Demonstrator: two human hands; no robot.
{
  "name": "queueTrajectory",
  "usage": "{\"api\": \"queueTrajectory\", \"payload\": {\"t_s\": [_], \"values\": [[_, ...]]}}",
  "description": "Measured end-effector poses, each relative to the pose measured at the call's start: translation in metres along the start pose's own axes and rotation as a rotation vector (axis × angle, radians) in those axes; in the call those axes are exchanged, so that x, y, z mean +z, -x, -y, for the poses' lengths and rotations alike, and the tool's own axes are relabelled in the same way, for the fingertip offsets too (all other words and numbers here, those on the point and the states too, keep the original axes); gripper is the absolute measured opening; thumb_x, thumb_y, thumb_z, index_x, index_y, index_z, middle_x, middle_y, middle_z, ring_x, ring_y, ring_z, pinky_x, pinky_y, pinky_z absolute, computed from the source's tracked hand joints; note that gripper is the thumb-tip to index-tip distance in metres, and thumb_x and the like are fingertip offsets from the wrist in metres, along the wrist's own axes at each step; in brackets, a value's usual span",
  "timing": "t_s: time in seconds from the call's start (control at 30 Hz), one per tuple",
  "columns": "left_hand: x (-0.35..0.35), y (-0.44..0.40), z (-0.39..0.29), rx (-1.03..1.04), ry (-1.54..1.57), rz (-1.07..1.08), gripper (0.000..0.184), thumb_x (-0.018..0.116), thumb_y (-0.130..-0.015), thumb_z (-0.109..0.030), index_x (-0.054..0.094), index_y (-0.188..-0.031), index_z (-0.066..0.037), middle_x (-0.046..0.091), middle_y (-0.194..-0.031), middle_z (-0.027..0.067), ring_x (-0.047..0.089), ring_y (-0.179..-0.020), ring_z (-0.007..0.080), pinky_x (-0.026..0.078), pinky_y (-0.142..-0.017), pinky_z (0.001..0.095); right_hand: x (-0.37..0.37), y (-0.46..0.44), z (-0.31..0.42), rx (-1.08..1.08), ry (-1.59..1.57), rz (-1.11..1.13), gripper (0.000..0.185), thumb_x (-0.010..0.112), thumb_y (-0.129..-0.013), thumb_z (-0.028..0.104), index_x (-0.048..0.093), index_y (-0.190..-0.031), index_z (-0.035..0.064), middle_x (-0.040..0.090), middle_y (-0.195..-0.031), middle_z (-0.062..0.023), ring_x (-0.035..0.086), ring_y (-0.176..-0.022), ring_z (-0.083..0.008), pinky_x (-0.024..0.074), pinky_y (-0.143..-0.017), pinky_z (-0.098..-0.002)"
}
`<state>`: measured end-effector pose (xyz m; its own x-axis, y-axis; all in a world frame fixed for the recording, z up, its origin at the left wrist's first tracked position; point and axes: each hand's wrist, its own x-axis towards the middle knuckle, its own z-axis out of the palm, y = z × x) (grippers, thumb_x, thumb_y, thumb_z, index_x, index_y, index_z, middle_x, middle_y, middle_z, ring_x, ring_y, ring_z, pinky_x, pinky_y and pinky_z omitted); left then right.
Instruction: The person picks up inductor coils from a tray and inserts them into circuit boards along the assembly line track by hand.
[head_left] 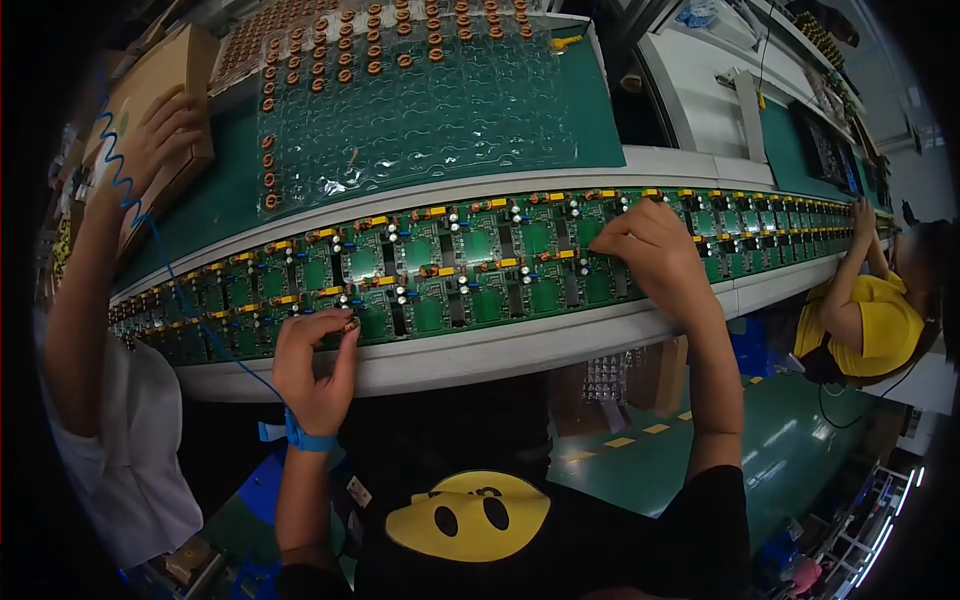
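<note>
My left hand (318,365), with a blue wrist strap (300,436) at its wrist, is at the near edge of a long row of green circuit boards (430,312). Its thumb and index finger pinch a small copper-coloured coil (351,325). Over the boards to the right is my right hand (650,250), fingers pressed together and pointing down at a board; whatever lies between its fingertips is hidden. Yellow, blue and silver components stand on the boards. Behind them lies a clear plastic tray (420,125) with copper coils in its far and left pockets.
A co-worker's arm (85,300) reaches to a cardboard box (190,70) at the left. Another person in a yellow top (870,325) works at the far right. A coiled blue cord (170,280) runs to my wrist strap. The pale rail (480,360) borders the boards.
</note>
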<state>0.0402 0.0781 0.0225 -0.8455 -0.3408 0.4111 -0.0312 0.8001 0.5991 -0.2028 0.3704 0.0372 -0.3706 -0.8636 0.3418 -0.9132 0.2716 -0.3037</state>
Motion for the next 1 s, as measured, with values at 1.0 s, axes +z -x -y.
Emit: {"api": "queueTrajectory", "payload": {"t_s": [1.0], "values": [[0.0024,0.0005,-0.0013,-0.011,-0.015,-0.005,0.021,0.072,-0.078,0.006,0.062,-0.094,-0.002,0.070,-0.095,0.0118,0.064,-0.086,0.0251,0.050,-0.074,0.0323,0.0058,0.0076,-0.0032,-0.092,0.098,-0.047,0.024,0.065,-0.067,0.006,0.070,-0.091,0.0052,0.064,-0.091,-0.0049,0.060,-0.089,-0.0243,0.0479,-0.080,-0.0364]]}}
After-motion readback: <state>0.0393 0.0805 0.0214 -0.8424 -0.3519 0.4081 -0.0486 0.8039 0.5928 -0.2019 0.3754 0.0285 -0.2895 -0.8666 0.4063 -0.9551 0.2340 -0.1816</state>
